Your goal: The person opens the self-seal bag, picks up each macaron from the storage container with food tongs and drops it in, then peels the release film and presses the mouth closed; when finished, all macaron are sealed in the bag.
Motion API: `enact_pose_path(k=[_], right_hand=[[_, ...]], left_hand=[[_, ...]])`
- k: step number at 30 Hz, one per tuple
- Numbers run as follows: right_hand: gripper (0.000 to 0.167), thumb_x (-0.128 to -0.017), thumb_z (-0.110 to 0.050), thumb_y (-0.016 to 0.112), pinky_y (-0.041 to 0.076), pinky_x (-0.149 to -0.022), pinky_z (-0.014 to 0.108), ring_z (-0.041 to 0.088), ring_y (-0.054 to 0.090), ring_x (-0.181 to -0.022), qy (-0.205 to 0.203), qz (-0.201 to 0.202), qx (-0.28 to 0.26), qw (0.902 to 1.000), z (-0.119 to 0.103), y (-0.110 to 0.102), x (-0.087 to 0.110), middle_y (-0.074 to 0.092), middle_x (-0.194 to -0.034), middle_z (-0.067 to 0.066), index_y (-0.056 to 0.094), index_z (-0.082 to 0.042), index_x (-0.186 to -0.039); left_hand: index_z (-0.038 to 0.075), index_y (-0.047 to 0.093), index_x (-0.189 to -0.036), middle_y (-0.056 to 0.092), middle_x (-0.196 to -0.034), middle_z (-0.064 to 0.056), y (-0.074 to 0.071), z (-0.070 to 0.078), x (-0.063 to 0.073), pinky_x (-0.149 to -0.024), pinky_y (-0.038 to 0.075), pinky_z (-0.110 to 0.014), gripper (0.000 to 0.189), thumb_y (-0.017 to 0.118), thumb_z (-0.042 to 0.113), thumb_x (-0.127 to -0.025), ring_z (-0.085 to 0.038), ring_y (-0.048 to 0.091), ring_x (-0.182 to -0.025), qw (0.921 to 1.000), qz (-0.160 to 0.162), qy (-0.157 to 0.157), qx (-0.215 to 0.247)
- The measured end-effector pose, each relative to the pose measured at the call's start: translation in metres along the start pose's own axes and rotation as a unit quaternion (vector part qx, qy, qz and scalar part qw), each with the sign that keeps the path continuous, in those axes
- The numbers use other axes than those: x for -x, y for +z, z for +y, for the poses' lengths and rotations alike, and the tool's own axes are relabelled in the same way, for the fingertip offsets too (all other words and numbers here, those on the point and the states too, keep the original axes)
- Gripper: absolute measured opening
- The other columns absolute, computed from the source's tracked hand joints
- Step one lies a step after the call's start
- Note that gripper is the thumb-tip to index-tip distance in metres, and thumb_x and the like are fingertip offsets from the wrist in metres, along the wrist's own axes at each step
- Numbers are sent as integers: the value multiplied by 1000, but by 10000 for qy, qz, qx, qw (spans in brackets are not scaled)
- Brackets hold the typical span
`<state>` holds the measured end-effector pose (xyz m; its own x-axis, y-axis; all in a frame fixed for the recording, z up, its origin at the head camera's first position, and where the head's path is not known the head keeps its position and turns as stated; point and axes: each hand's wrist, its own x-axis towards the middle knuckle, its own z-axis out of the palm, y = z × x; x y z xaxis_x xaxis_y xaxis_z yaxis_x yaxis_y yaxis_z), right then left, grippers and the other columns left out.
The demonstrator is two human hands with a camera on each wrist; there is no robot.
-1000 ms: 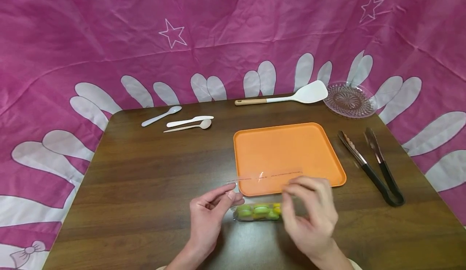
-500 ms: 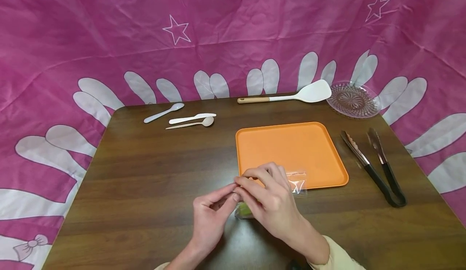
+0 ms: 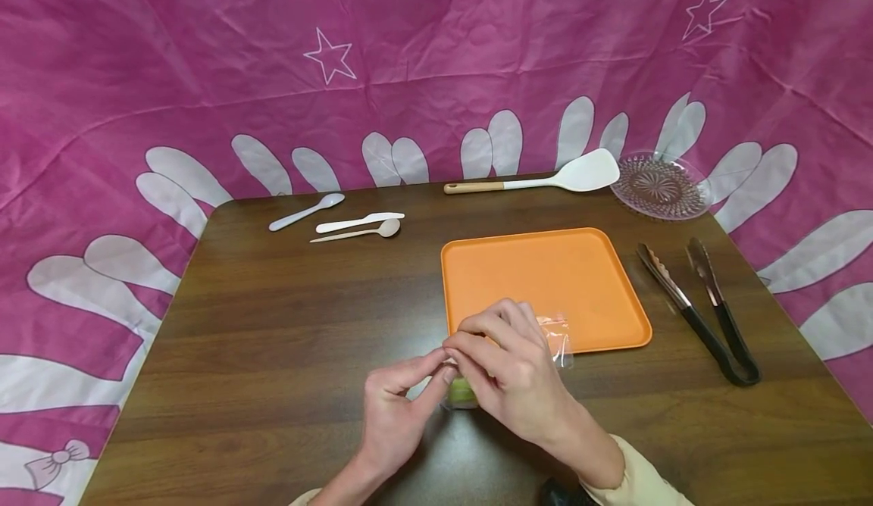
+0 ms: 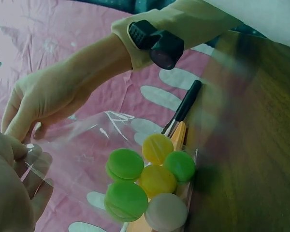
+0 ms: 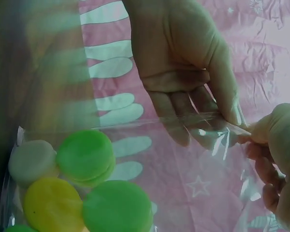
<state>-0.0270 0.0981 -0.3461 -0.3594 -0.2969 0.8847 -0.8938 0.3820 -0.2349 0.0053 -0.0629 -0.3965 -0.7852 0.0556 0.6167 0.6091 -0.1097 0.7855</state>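
Observation:
A clear plastic bag [image 3: 558, 338] holds several macarons: green [image 4: 124, 163], yellow [image 4: 157, 181] and one pale [image 4: 166, 212]. They sit together at its bottom, while its upper part is flat film. My left hand [image 3: 402, 411] pinches one top corner of the bag between thumb and index finger. Right at that same corner, the thumb and fingertips of my right hand [image 3: 514, 377] pinch the film too. In the head view my right hand covers most of the bag, with one green macaron showing beneath the fingers.
An orange tray [image 3: 532, 271] lies just beyond the hands. Black-handled tongs [image 3: 709, 317] rest to its right. Along the back are a white spatula [image 3: 580, 173] and a clear patterned plate [image 3: 661, 184]. A spoon [image 3: 307, 212], a knife [image 3: 358, 223] and a wooden spoon [image 3: 387, 228] lie back left.
My right hand has moved left along the top of the bag to meet my left hand at the corner, now hiding most of the macarons. My left hand has barely moved.

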Motion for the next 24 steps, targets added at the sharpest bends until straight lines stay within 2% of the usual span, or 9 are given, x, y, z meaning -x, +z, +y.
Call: enact_pose_path(k=[4,14,20,24], right_hand=[[21,-100,-16,63,32,-67,32,21,53,-73,87,261,-87,9996,0,4,0,66,-83,0,73,-8,-83],[24,-100,-19,62,30,-73,37,22,50,-76,861,657,-362,9935,-3,8,8,66,-81,-1,71,-9,-80],[26,-101,-22,61,30,-75,39,23,49,-74,1096,906,-304,9894,-5,10,10,67,-80,0,70,-9,-80],[28,-101,-23,61,29,-76,38,23,48,-74,1246,1048,-250,9863,-5,8,8,67,-80,1,69,-8,-80]], left_hand=[[-3,74,-114,75,-97,-11,0,-1,-1,-77,57,-29,37,68,-22,-82,-14,72,-89,9996,-101,168,-183],[-4,73,-114,75,-91,-12,1,-2,-2,-74,57,-29,29,69,-14,-86,-18,73,-82,9982,-237,267,-484],[-4,73,-114,75,-89,-12,3,-2,-4,-72,57,-29,32,69,-16,-85,-23,73,-76,9978,-261,291,-530],[-5,72,-115,75,-90,-15,4,-2,-3,-71,57,-29,34,69,-17,-84,-23,74,-78,9982,-296,316,-426]])
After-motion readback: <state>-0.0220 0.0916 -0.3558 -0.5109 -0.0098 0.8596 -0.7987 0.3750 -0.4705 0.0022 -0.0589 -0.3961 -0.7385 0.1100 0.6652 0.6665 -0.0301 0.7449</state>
